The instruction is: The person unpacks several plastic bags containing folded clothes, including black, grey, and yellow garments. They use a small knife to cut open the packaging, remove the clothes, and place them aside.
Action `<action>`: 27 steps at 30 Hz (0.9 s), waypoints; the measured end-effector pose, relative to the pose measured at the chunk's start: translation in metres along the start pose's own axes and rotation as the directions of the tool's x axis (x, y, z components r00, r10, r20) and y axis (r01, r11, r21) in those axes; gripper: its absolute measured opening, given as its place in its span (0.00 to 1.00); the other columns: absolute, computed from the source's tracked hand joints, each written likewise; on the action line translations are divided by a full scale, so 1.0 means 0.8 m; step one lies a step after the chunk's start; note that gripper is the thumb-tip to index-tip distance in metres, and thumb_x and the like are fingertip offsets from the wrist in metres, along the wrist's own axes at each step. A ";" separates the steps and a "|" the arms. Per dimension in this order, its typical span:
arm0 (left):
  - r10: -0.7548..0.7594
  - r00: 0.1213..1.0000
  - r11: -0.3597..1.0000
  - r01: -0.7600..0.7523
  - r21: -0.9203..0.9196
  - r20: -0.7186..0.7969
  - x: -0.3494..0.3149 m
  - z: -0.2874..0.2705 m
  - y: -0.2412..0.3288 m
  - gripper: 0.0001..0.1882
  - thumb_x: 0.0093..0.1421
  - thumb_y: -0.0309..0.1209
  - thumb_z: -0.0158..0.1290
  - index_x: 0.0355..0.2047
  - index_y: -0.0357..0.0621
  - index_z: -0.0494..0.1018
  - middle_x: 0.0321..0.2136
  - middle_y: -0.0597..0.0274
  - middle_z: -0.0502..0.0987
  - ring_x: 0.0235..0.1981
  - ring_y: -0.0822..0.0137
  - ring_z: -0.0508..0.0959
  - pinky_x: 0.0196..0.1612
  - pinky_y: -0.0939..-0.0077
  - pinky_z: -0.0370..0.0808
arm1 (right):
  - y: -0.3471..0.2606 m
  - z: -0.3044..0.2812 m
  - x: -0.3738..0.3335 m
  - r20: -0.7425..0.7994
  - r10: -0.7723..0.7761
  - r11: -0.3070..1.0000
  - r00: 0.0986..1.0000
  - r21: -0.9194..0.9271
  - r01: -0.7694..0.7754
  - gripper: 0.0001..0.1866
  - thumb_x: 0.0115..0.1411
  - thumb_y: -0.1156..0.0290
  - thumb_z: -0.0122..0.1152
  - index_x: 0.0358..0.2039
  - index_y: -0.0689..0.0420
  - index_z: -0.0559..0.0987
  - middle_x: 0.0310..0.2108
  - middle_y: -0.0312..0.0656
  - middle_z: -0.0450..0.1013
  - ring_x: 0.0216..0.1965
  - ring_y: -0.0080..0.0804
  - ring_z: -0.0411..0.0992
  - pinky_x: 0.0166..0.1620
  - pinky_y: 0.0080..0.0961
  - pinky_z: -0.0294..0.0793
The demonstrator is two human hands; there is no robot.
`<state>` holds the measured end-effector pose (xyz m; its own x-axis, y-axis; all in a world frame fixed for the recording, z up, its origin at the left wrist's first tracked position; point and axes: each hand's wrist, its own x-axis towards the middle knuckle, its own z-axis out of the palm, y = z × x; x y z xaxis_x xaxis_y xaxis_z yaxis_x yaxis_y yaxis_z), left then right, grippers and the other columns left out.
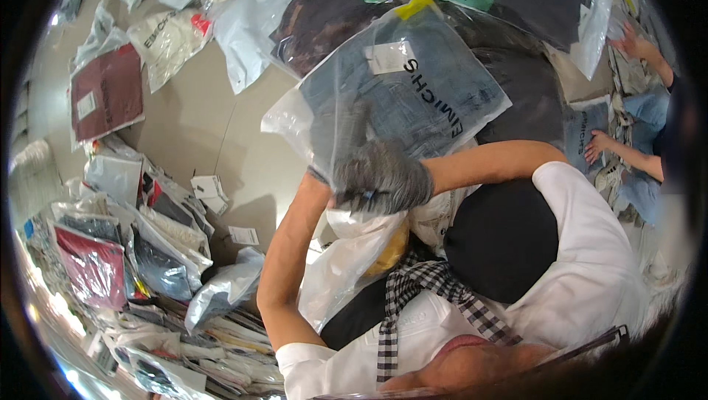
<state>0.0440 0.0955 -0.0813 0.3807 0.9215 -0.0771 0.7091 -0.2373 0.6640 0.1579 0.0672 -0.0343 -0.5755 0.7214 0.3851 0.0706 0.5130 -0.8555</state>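
Observation:
A clear plastic bag [472, 90] with a folded dark blue denim garment in it lies tilted before me, a yellow sticker at its far corner and a white label on top. Both my hands wear dark grey knit gloves and meet at the bag's near left end. My left hand [341, 133] shows hazily through the milky plastic there, gripping the bag. Crossing in from the right, my right hand [387, 177] has its fingers curled at the bag's near edge; it is slightly blurred. The fingertips of both hands are partly hidden.
Bagged dark garments [520, 90] are piled beyond and right. A maroon bagged garment [107, 94] lies on the tiled floor [221, 116] at left, near white tags [210, 192]. More packed clothes [158, 252] heap at lower left. Another person's hands [601, 145] work at far right.

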 end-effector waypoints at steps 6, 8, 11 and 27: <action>0.325 0.939 0.893 -0.265 0.363 -0.115 0.114 0.093 -0.007 0.16 0.51 0.30 0.49 0.42 0.43 0.71 0.44 0.57 0.71 0.48 0.61 0.69 0.45 0.68 0.68 | -0.011 0.004 -0.007 -0.037 -0.100 0.995 0.994 0.026 0.101 0.13 0.49 0.62 0.64 0.22 0.57 0.73 0.19 0.42 0.69 0.19 0.39 0.69 0.23 0.31 0.66; -0.056 0.986 0.976 0.021 0.218 0.156 0.139 0.100 -0.002 0.18 0.53 0.30 0.48 0.45 0.44 0.69 0.46 0.55 0.70 0.49 0.60 0.68 0.47 0.67 0.67 | -0.015 -0.006 -0.006 -0.021 0.090 0.989 0.996 0.122 -0.087 0.13 0.51 0.61 0.61 0.24 0.57 0.73 0.20 0.45 0.70 0.22 0.43 0.70 0.25 0.32 0.68; -0.049 0.963 0.994 0.021 0.108 0.265 0.143 0.132 -0.013 0.17 0.53 0.31 0.49 0.44 0.43 0.70 0.39 0.54 0.73 0.44 0.59 0.71 0.44 0.64 0.68 | 0.002 -0.032 -0.022 0.033 0.296 0.949 0.955 0.109 -0.298 0.14 0.52 0.59 0.59 0.25 0.58 0.73 0.19 0.48 0.70 0.22 0.44 0.70 0.25 0.32 0.67; 0.110 0.992 0.674 -0.030 -0.738 0.060 -0.121 -0.090 0.079 0.07 0.51 0.25 0.51 0.32 0.39 0.74 0.28 0.55 0.76 0.31 0.58 0.76 0.37 0.69 0.72 | 0.020 -0.071 -0.006 0.140 0.494 0.833 0.858 -0.357 -0.422 0.16 0.52 0.56 0.56 0.30 0.58 0.77 0.25 0.47 0.74 0.27 0.43 0.73 0.34 0.35 0.72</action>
<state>0.0096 0.0132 0.0216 0.4913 0.8696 -0.0483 0.0281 0.0396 0.9988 0.2080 0.0986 -0.0300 -0.5730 0.8073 -0.1410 0.5926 0.2893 -0.7518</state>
